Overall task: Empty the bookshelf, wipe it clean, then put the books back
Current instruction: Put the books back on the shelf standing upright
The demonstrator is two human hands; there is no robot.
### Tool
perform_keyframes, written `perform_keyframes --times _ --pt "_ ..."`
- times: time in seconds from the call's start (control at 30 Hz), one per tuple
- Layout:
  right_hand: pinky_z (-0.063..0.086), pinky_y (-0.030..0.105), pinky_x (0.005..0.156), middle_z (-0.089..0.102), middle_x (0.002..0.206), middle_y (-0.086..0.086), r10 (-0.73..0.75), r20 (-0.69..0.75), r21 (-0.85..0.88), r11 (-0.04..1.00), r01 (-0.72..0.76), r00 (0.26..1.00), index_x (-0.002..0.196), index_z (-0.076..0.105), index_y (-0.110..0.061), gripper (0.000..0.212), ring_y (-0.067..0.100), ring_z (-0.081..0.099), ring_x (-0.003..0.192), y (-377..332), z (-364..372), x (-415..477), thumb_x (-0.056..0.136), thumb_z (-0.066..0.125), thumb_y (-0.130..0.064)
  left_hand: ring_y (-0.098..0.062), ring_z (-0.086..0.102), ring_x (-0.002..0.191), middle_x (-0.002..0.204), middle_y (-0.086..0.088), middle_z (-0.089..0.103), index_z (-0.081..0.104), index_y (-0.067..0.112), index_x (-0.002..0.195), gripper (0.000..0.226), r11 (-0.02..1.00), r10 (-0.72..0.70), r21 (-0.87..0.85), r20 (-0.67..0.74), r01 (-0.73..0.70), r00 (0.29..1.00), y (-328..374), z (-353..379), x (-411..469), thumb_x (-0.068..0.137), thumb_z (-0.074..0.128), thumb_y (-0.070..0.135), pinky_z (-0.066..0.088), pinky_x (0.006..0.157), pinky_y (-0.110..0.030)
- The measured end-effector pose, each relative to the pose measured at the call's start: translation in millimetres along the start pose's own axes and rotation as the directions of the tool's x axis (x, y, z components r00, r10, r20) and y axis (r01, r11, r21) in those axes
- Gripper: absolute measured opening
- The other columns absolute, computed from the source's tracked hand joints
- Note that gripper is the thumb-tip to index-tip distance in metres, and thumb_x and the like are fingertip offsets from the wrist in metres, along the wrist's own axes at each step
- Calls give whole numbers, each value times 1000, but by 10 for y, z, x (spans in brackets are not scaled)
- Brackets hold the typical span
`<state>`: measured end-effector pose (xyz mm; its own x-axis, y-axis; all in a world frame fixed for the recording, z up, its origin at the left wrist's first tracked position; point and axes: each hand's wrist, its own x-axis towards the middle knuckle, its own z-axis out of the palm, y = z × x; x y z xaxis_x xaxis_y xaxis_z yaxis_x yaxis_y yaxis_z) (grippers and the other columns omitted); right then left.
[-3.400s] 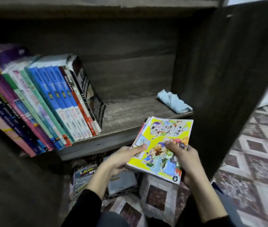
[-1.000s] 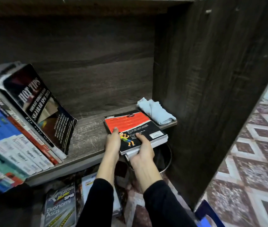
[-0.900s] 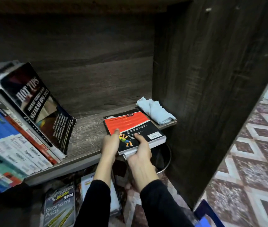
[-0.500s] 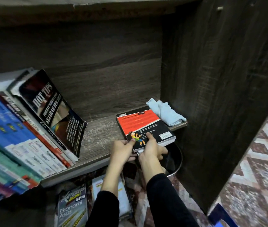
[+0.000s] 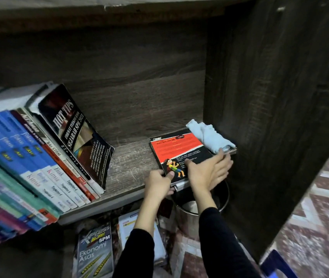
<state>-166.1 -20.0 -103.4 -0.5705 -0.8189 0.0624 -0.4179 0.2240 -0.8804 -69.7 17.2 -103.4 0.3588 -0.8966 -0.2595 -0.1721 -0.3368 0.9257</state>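
Red-and-black paperback book (image 5: 179,149) flat on dark wood-grain shelf board (image 5: 129,167), centre-right of frame. Left hand (image 5: 159,181) pinches its lower-left corner, thumb on cover. Right hand (image 5: 209,171) flat on cover, fingers straight, tips touching light blue folded cloth (image 5: 209,135). Row of leaning books (image 5: 39,157) at left.

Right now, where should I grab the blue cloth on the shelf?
Pinch the blue cloth by its puffy front end, reaching in from the open front of the shelf. It lies bunched, side wall on its right, book on its left.
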Motion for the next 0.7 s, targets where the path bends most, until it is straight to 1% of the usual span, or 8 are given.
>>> perform_keyframes --times 0.1,0.2,0.33,0.47,0.5,0.57,0.63,0.7 --pt "-3 45 117 8 157 18 -121 123 -191 971 143 985 144 24 -9 91 32 -5 146 10 -76 90 76 74 -41 -18 64 59 97 -12 64 58 2 116 27 1000 -1 25 -11 2 1000 13 -8 -11 94 57 19 55 52 -24" --pt "6 43 118 19 153 19 -160 208 -243 947 209 965 143 26 -6 87 33 6 145 40 -136 166 79 69 -48 -17 65 61 100 -11 65 53 5 123 35 999 -3 40 -7 3 1000 29 -12 -30 94 58 22 56 52 -25" --pt "21 40 113 41 140 16 -234 207 -219 935 278 950 136 36 -6 74 31 33 133 62 -163 190 82 67 -46 -17 65 59 75 -1 63 59 14 95 21 994 51 94 -28 -48 998 73 1 -59 90 62 34 57 52 -26" --pt "28 39 107 45 134 16 -224 228 -278 918 284 948 132 42 -9 68 33 37 127 7 -206 206 81 68 -47 -21 66 56 87 -9 67 63 9 92 26 983 49 180 -55 -38 997 99 29 -45 88 65 34 50 41 -20" --pt "28 38 106 45 133 16 -230 234 -303 906 296 945 132 43 -11 67 32 36 127 -18 -213 205 81 69 -46 -23 66 61 93 -11 66 61 8 95 28 978 43 208 -57 -30 997 110 27 -40 88 64 35 50 44 -22" --pt "29 38 104 43 130 15 -248 243 -337 885 322 938 131 43 -13 66 32 38 125 -84 -229 193 80 72 -43 -30 65 85 102 -11 63 58 6 104 36 931 62 363 -58 -36 996 127 10 -45 91 59 39 49 62 -28" --pt "35 39 100 42 130 15 -234 266 -336 887 317 935 131 41 -14 66 33 43 122 -158 -281 195 79 75 -36 -33 56 107 111 -15 59 53 3 115 41 872 78 487 -49 -44 996 153 5 -79 96 51 39 36 73 -28" --pt "41 39 94 43 132 15 -117 310 -260 944 203 944 130 40 -12 65 35 49 119 -197 -360 271 78 76 -27 -34 51 116 123 -19 55 46 0 123 43 852 74 522 -32 -46 997 170 6 -105 98 47 34 34 76 -30"
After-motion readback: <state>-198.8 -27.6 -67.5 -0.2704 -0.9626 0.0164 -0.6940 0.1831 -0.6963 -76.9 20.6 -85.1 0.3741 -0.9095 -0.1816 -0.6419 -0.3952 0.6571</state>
